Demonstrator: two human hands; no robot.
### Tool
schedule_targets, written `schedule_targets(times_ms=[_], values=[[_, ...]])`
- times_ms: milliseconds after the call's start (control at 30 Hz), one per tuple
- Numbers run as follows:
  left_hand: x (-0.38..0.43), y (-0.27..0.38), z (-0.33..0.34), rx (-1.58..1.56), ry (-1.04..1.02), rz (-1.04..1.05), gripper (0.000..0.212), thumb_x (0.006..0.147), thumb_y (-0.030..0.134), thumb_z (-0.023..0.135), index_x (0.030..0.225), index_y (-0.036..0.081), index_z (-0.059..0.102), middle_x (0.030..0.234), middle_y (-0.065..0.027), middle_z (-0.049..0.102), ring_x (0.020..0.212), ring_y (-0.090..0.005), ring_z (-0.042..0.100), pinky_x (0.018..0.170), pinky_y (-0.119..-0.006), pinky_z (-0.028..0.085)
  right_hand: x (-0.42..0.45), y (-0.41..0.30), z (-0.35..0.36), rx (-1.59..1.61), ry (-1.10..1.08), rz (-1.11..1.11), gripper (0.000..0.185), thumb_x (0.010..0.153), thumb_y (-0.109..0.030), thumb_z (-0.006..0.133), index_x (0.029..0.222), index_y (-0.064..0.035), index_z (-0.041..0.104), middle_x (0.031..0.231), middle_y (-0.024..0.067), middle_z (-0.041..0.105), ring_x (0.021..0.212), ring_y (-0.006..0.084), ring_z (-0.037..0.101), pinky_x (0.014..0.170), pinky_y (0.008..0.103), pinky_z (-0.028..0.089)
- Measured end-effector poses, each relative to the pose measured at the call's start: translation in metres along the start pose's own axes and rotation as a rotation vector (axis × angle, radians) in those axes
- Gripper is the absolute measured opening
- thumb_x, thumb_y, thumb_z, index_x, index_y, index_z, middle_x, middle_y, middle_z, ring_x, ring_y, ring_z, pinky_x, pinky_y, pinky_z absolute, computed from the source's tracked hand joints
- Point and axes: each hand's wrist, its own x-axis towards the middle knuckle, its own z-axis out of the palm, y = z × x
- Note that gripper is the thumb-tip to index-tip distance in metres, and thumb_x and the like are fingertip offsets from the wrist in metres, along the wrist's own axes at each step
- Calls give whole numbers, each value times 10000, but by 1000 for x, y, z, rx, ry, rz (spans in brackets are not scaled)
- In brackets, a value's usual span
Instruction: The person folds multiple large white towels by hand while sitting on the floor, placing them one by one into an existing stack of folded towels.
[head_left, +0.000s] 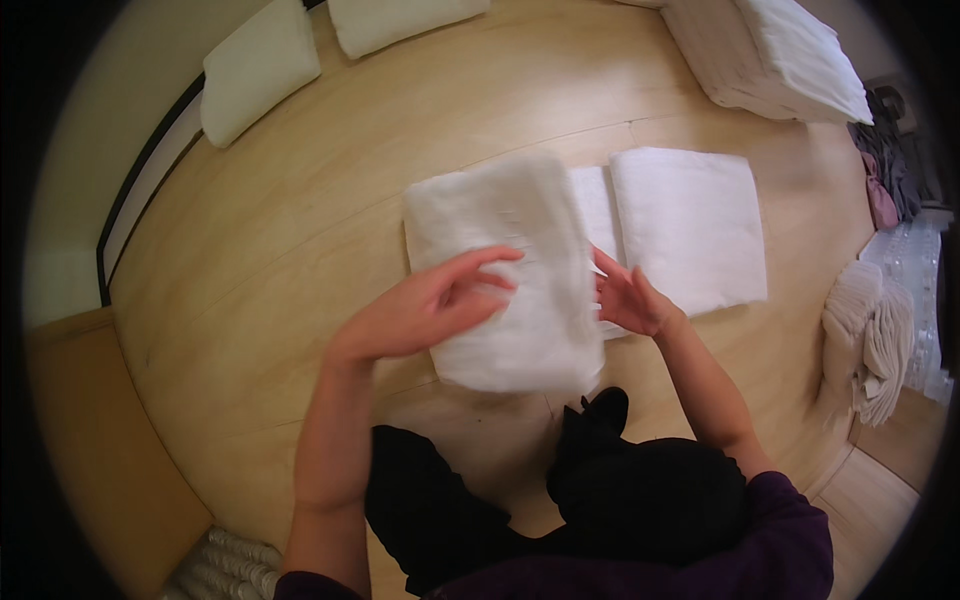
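A folded white cloth (517, 202), thick and soft like a towel, lies before me on the floor, its right part blurred. Over its front left part is my left hand (427, 304), fingers apart and curved; whether the fingertips touch the cloth cannot be told. My right hand (630, 300) is at the cloth's right edge with the thumb raised, its fingertips partly hidden behind that edge. Right of it lies another folded white cloth (690, 225), with a flatter white layer (596, 202) showing between the two.
Folded white cloths (259, 71) lie along the wall at the upper left, with another (405, 22) beside them. A tall white stack (742, 60) stands at the upper right. Bundled pale cloths (866, 337) and clear plastic (919, 292) are at the right. Rolled pale items (225, 566) sit at the lower left.
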Motion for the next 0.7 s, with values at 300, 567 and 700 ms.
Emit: schedule_targets(times_ms=[300, 567, 700], values=[[114, -121, 20, 1270, 868, 19, 515, 846, 315, 503, 1313, 158, 354, 1371, -123, 285, 1299, -296, 199, 1032, -508, 146, -6, 15, -54, -1202, 956, -304, 370, 881, -163, 477, 1181, 41, 400, 929, 123, 597, 865, 217, 552, 793, 330, 425], [104, -135, 17, 1203, 964, -46, 578, 824, 315, 523, 1339, 156, 314, 1400, -152, 203, 1309, -343, 130, 1010, -571, 106, 36, 14, -20, -2226, 761, -576, 593, 808, -145, 532, 1333, -60, 270, 1333, 198, 286, 1198, 359, 327, 970, 440, 307], [89, -123, 108, 1002, 570, -34, 632, 736, 304, 612, 1303, 141, 389, 1397, -201, 180, 1310, -369, 119, 1001, -597, 95, 49, -15, -40, -2590, 586, -339, 530, 847, -278, 510, 1327, -151, 324, 1382, 132, 256, 1254, 328, 275, 996, 503, 254]])
